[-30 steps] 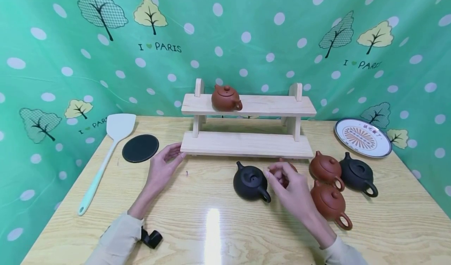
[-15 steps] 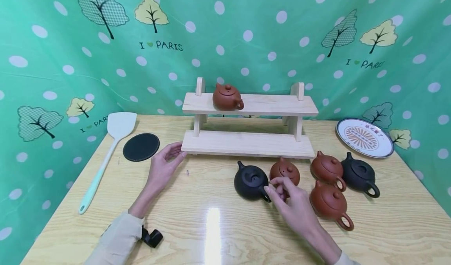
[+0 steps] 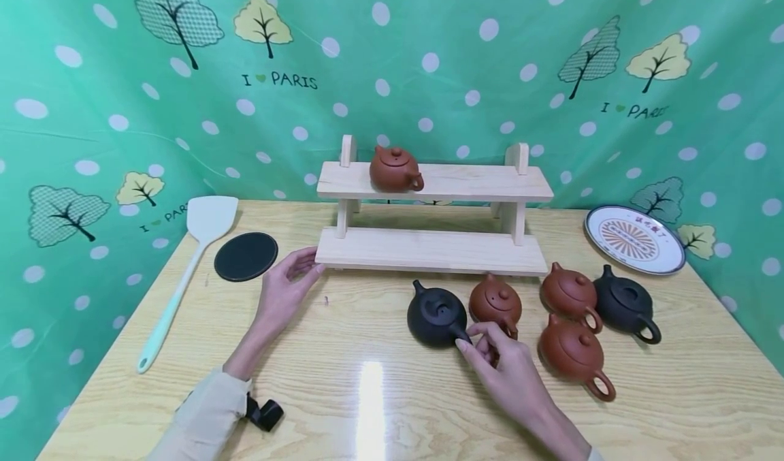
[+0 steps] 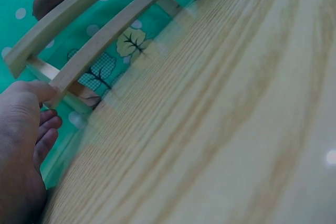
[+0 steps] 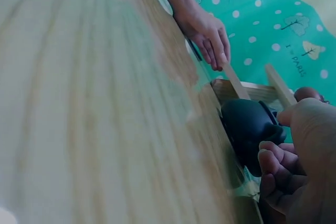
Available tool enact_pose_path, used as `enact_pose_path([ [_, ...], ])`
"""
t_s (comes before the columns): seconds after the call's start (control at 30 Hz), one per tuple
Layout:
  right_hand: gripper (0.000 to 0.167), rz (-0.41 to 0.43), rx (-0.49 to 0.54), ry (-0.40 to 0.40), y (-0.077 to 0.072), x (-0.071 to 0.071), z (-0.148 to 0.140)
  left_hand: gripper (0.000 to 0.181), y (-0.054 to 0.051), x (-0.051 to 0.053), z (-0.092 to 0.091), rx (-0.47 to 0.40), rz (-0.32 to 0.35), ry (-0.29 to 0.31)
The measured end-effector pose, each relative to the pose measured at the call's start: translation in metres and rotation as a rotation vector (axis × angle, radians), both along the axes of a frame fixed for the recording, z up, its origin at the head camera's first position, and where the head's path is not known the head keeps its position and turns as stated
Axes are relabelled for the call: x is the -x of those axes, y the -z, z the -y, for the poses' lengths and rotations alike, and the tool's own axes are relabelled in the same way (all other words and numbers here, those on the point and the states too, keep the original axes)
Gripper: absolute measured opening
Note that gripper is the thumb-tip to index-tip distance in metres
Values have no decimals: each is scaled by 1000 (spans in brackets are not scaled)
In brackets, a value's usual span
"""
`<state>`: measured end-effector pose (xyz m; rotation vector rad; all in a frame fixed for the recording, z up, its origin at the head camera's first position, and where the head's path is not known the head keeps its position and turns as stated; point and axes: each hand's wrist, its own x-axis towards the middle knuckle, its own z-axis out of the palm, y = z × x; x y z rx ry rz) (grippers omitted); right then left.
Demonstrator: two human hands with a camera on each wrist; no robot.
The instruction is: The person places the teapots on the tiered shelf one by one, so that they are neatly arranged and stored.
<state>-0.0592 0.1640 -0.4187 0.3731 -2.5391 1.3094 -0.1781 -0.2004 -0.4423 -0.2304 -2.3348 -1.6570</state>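
Where black teapots (image 3: 436,316) stand, brown teapots (image 3: 493,303) crowd.

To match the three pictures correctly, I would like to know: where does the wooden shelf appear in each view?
Head: the wooden shelf stands near the centre, against the green backdrop.
Left wrist: upper left, slanting.
Right wrist: right of centre, partly hidden by a black teapot.
Shared landmark: the left hand, at one end of the lower board.

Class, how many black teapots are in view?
2: one black teapot, its handle in the right hand, before the wooden rack; another black teapot at right, beside a brown teapot.
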Motion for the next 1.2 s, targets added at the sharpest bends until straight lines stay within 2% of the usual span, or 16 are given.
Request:
enact_pose_path([
  [0.27,18,79,7,8,3,-2,1,41,0,-1,0,-12,-29,10],
  [0.43,15,69,-1,-13,7,-1,1,40,0,-1,0,-6,-26,4],
  [0.8,16,-107,-16,-88,14,4,2,41,-3,-2,0,-2,-17,2],
  [1.0,22,-193,-16,-86,17,5,0,40,-3,-1,-1,-7,-22,1],
  [1.2,30,-342,-12,-77,22,9,-1,40,-3,-1,0,-9,-22,3],
])
